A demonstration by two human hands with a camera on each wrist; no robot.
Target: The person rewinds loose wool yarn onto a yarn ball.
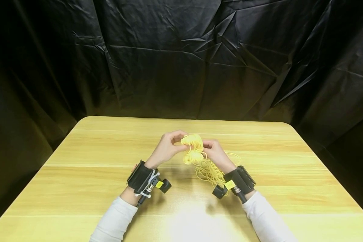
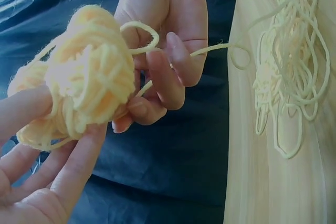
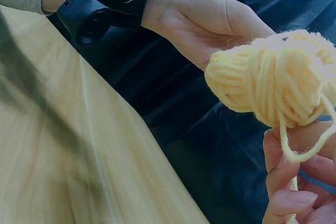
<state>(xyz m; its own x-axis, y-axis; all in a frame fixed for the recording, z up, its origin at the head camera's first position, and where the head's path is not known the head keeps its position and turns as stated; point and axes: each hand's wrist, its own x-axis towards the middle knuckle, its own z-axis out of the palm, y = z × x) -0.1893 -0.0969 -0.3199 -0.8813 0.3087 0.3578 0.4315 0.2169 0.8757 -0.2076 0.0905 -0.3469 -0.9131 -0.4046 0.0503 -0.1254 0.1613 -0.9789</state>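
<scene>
A wound bundle of yellow yarn [image 1: 193,143] is up off the table between the two hands. My left hand [image 1: 167,148] grips it, with fingers and thumb around one side, as the left wrist view shows of the yarn bundle [image 2: 92,77]. On the other side my right hand [image 1: 217,155] pinches a strand that leads off the bundle; its fingers [image 2: 168,85] are curled at the yarn. In the right wrist view the bundle [image 3: 268,80] hides part of the left hand [image 3: 210,19], and a loop of strand hangs below it.
A loose heap of yellow yarn [image 1: 210,173] lies on the wooden table [image 1: 78,188] below the right hand, joined to the held strand. Black wrist straps with cameras [image 1: 142,178] sit on both wrists. A black curtain [image 1: 169,74] hangs behind the table's far edge.
</scene>
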